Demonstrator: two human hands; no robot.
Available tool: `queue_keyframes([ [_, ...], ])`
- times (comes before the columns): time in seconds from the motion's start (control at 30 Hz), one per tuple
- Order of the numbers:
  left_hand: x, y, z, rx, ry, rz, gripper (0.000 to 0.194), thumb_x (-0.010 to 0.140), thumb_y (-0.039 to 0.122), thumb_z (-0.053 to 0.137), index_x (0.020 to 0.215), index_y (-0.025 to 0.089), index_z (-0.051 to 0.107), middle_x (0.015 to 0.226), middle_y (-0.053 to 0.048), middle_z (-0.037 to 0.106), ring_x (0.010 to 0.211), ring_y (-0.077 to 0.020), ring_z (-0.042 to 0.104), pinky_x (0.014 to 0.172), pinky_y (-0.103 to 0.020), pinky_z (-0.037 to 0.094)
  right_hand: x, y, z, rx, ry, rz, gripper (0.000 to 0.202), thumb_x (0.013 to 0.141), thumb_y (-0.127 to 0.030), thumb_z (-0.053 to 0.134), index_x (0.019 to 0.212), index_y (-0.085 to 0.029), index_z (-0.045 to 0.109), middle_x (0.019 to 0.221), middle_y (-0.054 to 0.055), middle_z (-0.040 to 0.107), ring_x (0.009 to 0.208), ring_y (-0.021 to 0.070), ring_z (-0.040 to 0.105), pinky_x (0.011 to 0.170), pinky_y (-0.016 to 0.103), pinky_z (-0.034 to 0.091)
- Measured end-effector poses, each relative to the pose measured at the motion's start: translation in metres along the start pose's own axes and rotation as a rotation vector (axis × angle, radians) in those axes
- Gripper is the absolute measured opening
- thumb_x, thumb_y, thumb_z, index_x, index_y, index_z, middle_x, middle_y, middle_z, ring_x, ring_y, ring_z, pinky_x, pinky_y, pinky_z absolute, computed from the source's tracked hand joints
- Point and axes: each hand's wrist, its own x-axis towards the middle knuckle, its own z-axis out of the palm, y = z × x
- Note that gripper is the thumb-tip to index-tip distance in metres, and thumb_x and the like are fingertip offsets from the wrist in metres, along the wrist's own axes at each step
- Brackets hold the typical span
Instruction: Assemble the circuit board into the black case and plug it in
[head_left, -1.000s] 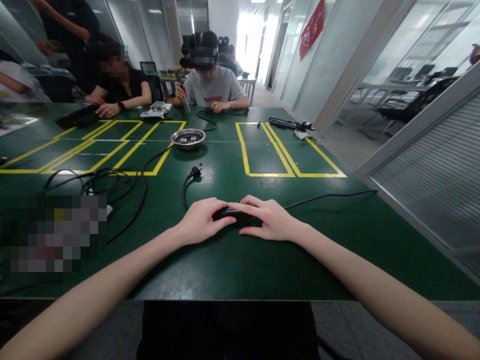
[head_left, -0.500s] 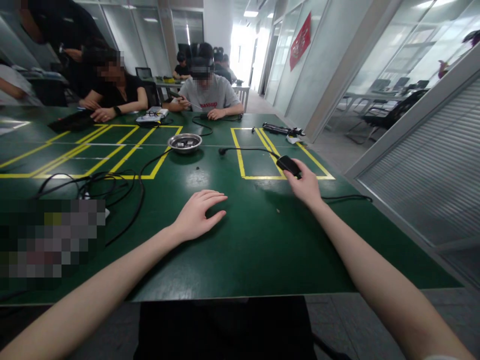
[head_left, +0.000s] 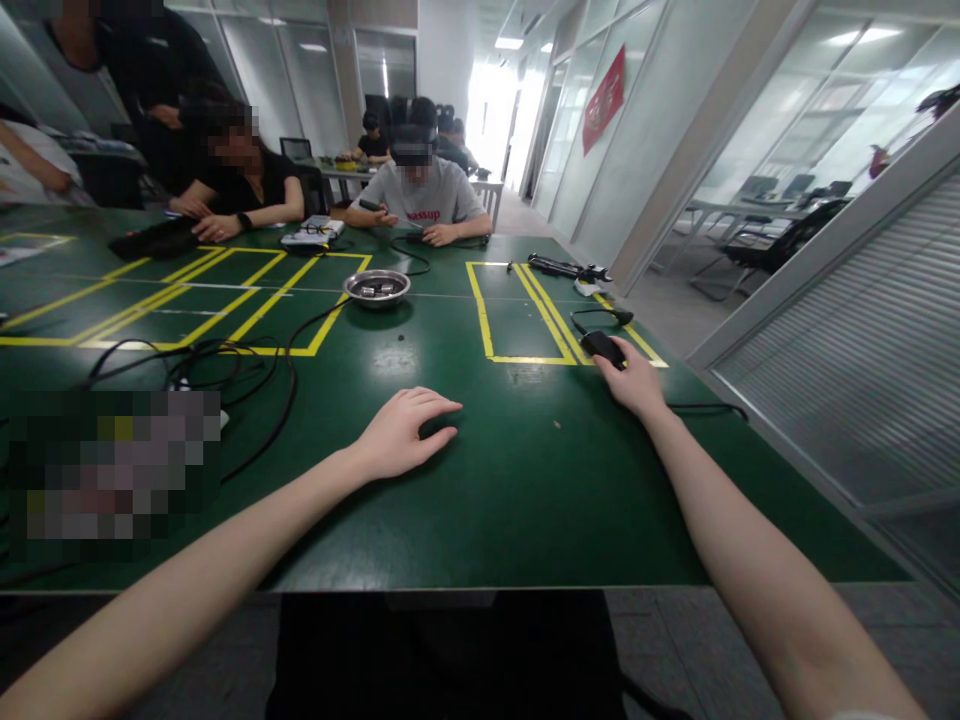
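Observation:
My right hand (head_left: 639,382) grips a black power adapter (head_left: 602,347) over the right-hand taped area. A short cable loops from the adapter's far end to a black plug (head_left: 622,317). More black cable (head_left: 709,407) trails on the table to the right of my wrist. My left hand (head_left: 401,432) rests on the green table (head_left: 495,510), palm down, thumb and fingers apart, holding nothing. Beyond it stands a round metal bowl (head_left: 377,290) with a few shiny metal pieces inside.
Tangled black cables (head_left: 225,365) lie at the left beside a blurred-out patch. A folded black tripod-like stand (head_left: 566,268) is at the far right edge. Yellow tape (head_left: 315,350) marks rectangles on the table. Across it, a person in a grey shirt (head_left: 420,195) handles a tool.
My right hand has moved the power adapter a little to the right. Its plug has swung from the left over to the right. My left hand stays nearly where it was, open.

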Motion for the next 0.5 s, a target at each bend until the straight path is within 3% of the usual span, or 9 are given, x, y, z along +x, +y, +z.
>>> queue_keyframes([
  [0.07,0.000,0.000,0.000,-0.003,-0.009,-0.001,0.029,0.097,0.031,0.063,0.123,0.021,0.071,0.122,-0.008,0.077,0.116,-0.0264,0.068,0.103,-0.048,0.051,-0.001,-0.001,0.002,0.047,-0.031,-0.121,0.057,0.086,-0.046,0.062,0.137,-0.021,0.066,0.121,0.013,0.076,0.105,0.0334,0.070,0.091,0.046,0.057],
  [0.13,-0.001,0.000,0.000,-0.003,-0.013,-0.004,0.029,0.097,0.031,0.063,0.123,0.022,0.071,0.122,-0.008,0.077,0.116,-0.0263,0.068,0.103,-0.047,0.051,-0.002,-0.004,0.004,0.026,-0.069,-0.148,0.056,0.087,-0.048,0.062,0.137,-0.022,0.066,0.121,0.012,0.076,0.101,0.0330,0.071,0.088,0.045,0.057],
  [0.23,-0.001,0.000,-0.001,-0.003,-0.012,-0.008,0.029,0.097,0.031,0.062,0.123,0.023,0.072,0.122,-0.007,0.077,0.115,-0.0263,0.068,0.103,-0.047,0.051,0.000,-0.006,0.006,-0.119,-0.070,0.001,0.056,0.088,-0.049,0.063,0.138,-0.023,0.065,0.119,0.014,0.076,0.101,0.0347,0.071,0.087,0.046,0.057],
  [0.33,-0.001,0.000,-0.001,-0.004,-0.010,-0.006,0.029,0.097,0.030,0.063,0.123,0.022,0.072,0.121,-0.008,0.077,0.115,-0.0264,0.069,0.103,-0.047,0.052,0.003,-0.001,0.006,-0.195,0.023,0.162,0.056,0.089,-0.049,0.064,0.138,-0.021,0.064,0.120,0.017,0.074,0.107,0.0356,0.070,0.091,0.047,0.055],
  [0.5,0.000,0.000,0.000,-0.004,-0.032,-0.008,0.028,0.097,0.029,0.064,0.123,0.022,0.071,0.121,-0.008,0.077,0.115,-0.0262,0.069,0.103,-0.047,0.051,0.006,0.012,0.002,-0.205,0.094,0.250,0.057,0.091,-0.053,0.061,0.135,-0.017,0.063,0.117,0.022,0.072,0.108,0.0377,0.070,0.092,0.051,0.054],
])
